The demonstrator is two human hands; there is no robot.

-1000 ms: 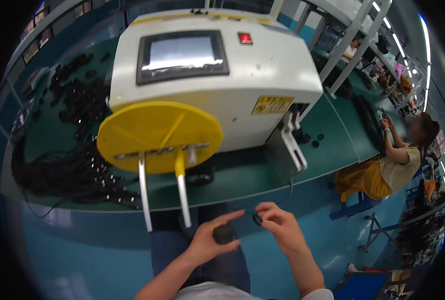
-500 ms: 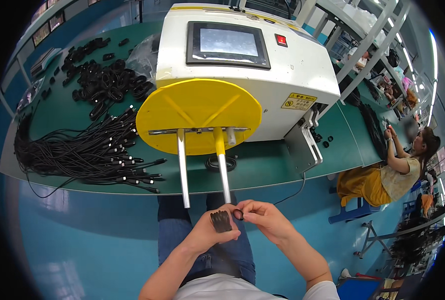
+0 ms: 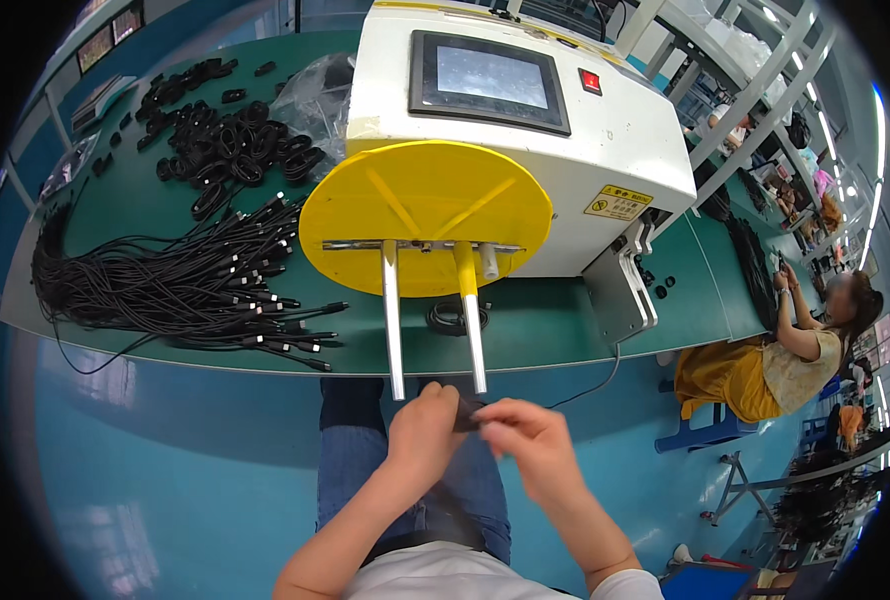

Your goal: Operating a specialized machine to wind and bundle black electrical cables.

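Note:
My left hand (image 3: 425, 432) is wrapped round a coiled black cable (image 3: 468, 416), its back turned up so that most of the coil is hidden. Close beside it, my right hand (image 3: 527, 440) has thumb and forefinger pinched at the coil's right side, slightly blurred. Both hands are over my lap, just below the two metal rods (image 3: 392, 325) that stick out from a yellow disc (image 3: 345, 215). The disc sits on the front of a white machine (image 3: 525, 145) with a screen (image 3: 490, 80).
Loose black cables (image 3: 165, 270) with pale-tipped plugs lie on the green table (image 3: 355, 340)'s left, coiled ones (image 3: 235, 145) behind them. Another coil (image 3: 455, 316) lies under the disc. A metal bracket (image 3: 625, 290) stands at right. A seated person (image 3: 800, 340) works farther right.
My left hand has turned over, covering the coil that showed before. My right hand has stayed close to it. The view has shifted, so the machine appears farther right.

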